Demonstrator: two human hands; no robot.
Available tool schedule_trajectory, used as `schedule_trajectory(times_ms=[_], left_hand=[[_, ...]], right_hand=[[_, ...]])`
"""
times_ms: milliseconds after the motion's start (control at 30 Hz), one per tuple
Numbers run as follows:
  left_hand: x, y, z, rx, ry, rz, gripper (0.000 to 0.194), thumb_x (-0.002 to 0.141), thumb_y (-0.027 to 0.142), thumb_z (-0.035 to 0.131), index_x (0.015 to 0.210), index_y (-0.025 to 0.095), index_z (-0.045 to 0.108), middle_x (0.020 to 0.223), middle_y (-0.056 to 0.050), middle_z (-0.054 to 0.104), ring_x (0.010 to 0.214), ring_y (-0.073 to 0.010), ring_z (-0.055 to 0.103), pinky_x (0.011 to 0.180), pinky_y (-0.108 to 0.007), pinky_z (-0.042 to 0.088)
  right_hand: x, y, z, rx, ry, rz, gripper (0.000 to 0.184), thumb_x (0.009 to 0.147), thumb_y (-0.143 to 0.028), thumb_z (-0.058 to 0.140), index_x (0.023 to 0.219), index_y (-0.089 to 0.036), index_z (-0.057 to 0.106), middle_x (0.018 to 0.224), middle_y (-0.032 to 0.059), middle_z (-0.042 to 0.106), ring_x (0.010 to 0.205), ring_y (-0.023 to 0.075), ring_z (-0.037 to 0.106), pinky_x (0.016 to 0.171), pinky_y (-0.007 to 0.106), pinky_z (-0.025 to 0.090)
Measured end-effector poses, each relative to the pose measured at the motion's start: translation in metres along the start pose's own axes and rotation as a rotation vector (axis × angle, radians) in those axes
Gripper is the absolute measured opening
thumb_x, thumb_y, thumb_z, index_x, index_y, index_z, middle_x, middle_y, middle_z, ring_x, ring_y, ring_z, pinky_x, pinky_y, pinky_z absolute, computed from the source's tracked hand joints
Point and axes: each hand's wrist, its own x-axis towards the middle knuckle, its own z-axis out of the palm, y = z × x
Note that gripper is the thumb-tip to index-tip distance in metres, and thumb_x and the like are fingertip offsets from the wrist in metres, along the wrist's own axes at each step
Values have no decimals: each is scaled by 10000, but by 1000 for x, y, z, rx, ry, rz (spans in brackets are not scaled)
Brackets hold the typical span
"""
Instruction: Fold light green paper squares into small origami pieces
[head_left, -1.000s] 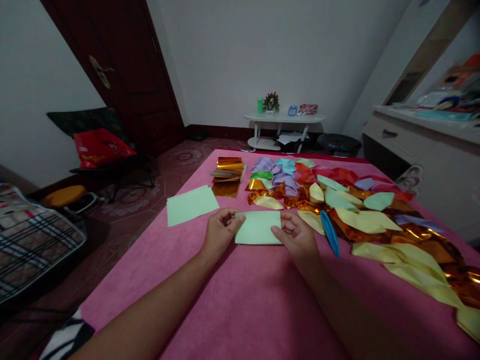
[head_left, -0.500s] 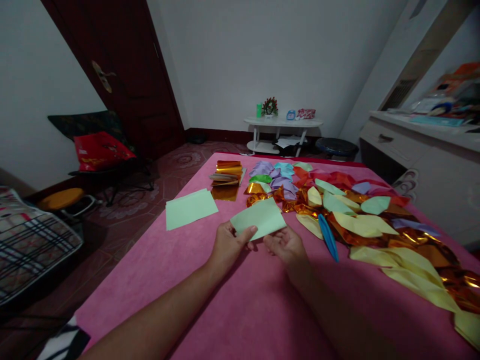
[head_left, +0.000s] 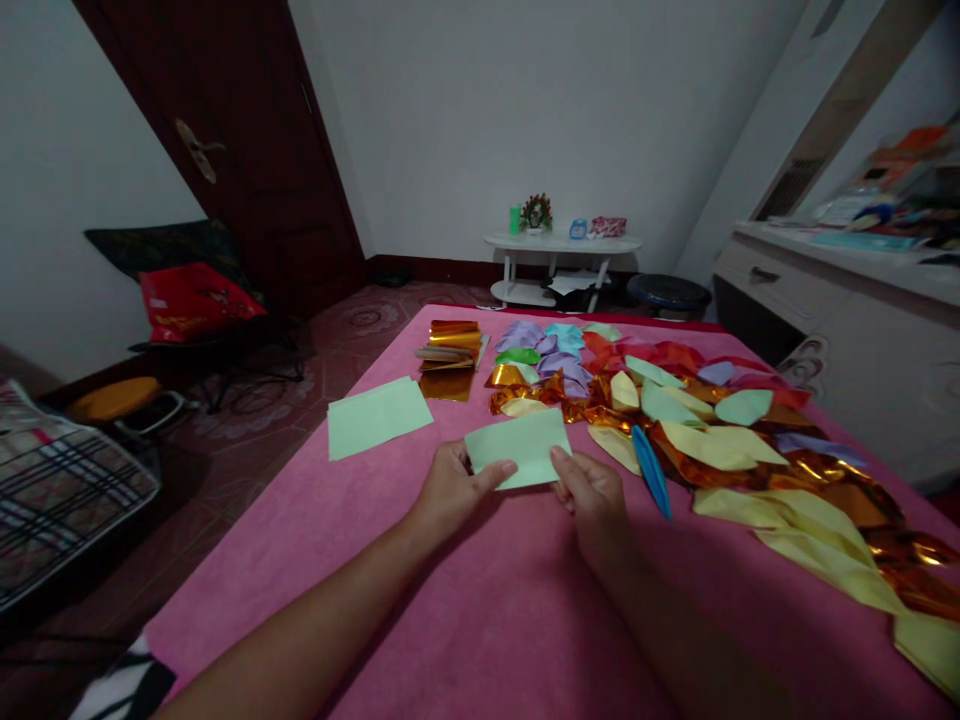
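Note:
A pale green sheet of paper (head_left: 521,445) is held above the pink cloth, tilted slightly up at its right side. My left hand (head_left: 457,485) pinches its left end, thumb lying on the face of the paper. At the right end, my right hand (head_left: 589,485) grips the edge between thumb and curled fingers. To the left lies a stack of pale green paper (head_left: 379,418). Behind it sits a pile of gold foil paper (head_left: 448,383). Just right of my right hand is a narrow blue folded paper (head_left: 651,472).
Many folded papers, among them yellow paper pieces (head_left: 806,525), purple ones (head_left: 562,370) and red ones (head_left: 667,357), cover the right side of the pink table (head_left: 420,620). A white side table (head_left: 562,243) stands by the wall. Left are a chair with a red bag (head_left: 195,305) and a yellow stool (head_left: 112,398).
The pale green sheet was level, then swung up and tilted; now it has come partly back down. My right hand let its thumb slip below the sheet and has regripped the right edge.

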Motion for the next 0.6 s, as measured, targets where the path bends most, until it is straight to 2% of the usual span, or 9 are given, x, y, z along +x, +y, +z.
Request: schedule_trajectory(times_ms=[67,133,200,267,367,433,467,600], left_hand=[[3,-2,-7,2,-2,-20,327,597,351,803,748,87,682,646,-21,653,554,-113,547,548,-211,424],[4,-3,-12,3,34,-19,315,633,374,783,715,95,663,567,8,598,490,-81,488,489,-187,368],[3,-4,-12,-32,92,11,316,690,408,742,701,113,629,503,44,519,440,-53,412,443,-168,303],[1,-5,-7,-92,97,46,327,724,434,712,707,131,590,516,55,491,447,-45,394,446,-159,297],[-5,-6,8,-94,-48,58,352,690,437,742,699,138,557,611,26,547,536,-65,467,526,-172,376],[-10,-6,19,-42,-158,90,365,697,453,728,651,135,553,627,-1,579,570,-91,506,561,-197,406],[-11,-6,24,-12,-170,117,351,712,451,713,660,135,569,647,-15,600,591,-107,529,583,-210,421],[-16,-3,32,89,-30,183,259,771,388,652,703,142,603,655,-21,622,615,-134,553,626,-233,442]], right_hand=[[2,1,-1,27,-85,18,487,833,-515,538,491,-194,406,440,-56,366,426,84,321,437,232,250],[3,2,-1,34,-95,30,483,839,-517,530,499,-193,415,441,-56,373,431,87,324,446,235,251],[4,1,0,60,-17,26,480,844,-521,524,506,-194,423,446,-53,385,436,92,338,452,237,266],[3,-2,1,86,103,12,469,844,-518,528,517,-196,432,457,-50,399,444,97,359,461,238,290],[-5,-10,6,59,205,21,454,842,-516,535,531,-196,453,467,-45,419,460,106,388,476,239,319],[-12,-15,11,25,194,50,460,827,-525,548,519,-198,450,457,-46,408,460,109,388,477,240,322],[-16,-17,15,16,172,64,467,816,-534,556,510,-200,438,451,-49,395,455,109,381,469,240,314],[-27,-16,25,58,87,82,477,819,-551,529,508,-211,407,450,-55,365,434,105,342,436,244,276]])
